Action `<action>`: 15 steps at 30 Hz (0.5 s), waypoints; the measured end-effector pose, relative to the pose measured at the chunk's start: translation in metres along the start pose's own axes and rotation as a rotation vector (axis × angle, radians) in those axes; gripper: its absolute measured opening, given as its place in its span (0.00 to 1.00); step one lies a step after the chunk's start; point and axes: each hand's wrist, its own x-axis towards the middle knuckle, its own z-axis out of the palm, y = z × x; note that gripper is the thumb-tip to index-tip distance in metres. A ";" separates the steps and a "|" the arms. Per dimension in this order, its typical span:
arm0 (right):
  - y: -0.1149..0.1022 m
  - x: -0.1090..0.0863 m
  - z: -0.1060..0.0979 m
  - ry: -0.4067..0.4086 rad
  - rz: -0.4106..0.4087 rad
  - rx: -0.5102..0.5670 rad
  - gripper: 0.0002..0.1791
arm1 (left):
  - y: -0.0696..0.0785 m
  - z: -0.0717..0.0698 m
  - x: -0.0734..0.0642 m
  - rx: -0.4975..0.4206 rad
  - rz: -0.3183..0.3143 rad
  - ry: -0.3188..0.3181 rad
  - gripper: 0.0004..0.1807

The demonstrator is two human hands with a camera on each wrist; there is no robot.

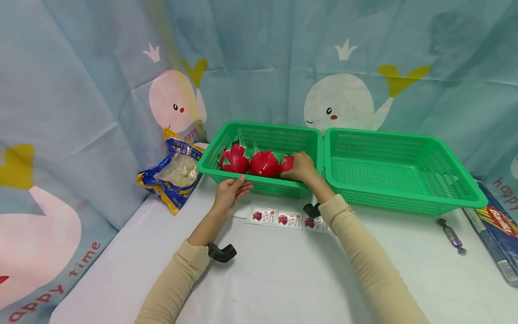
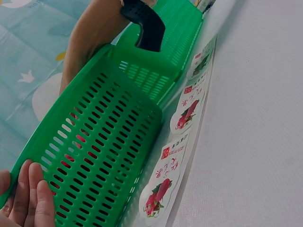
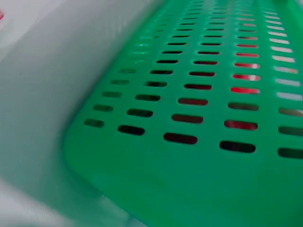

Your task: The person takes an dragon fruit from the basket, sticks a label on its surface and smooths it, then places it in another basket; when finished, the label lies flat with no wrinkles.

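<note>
**Inside the left basket [image 1: 279, 189], the rightmost dragon fruit [image 1: 286, 164] is held by the right hand [image 1: 301, 167]**

Near the right end of this green basket, the rightmost dragon fruit is largely covered by the right hand, whose grip is curled down over it; some of the fingers are hidden in the head view. To the left of that fruit, the middle dragon fruit [image 1: 264, 164] and the leftmost dragon fruit [image 1: 234, 159] are set in a row behind the front wall. In the right wrist view, patches of red are seen through the wall's slots.

At the front rim, the same basket is touched by the left hand [image 1: 229, 193]. Its fingers are laid nearly straight against the slotted outer wall, with the thumb up at the rim; whether the rim is pinched by this grip cannot be told.

Just beside it, the right basket [image 1: 370, 173], also green, is placed. In front of the left basket, a sticker strip [image 1: 282, 219] printed with dragon fruit is laid on the white tabletop [image 1: 283, 274], its right end partly covered by the right sleeve [image 1: 364, 252]. By the left basket's left end, a blue and yellow bag [image 1: 174, 173] is seen. Toward the right edge, a purple wrapped candy [image 1: 452, 237] and a blue pack [image 1: 499, 234] are laid. Behind everything, a blue curtain [image 1: 259, 58] printed with whales is hung.
</note>
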 end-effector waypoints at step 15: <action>-0.003 0.016 0.003 0.108 0.126 0.112 0.25 | -0.005 0.002 -0.001 -0.037 0.055 0.008 0.08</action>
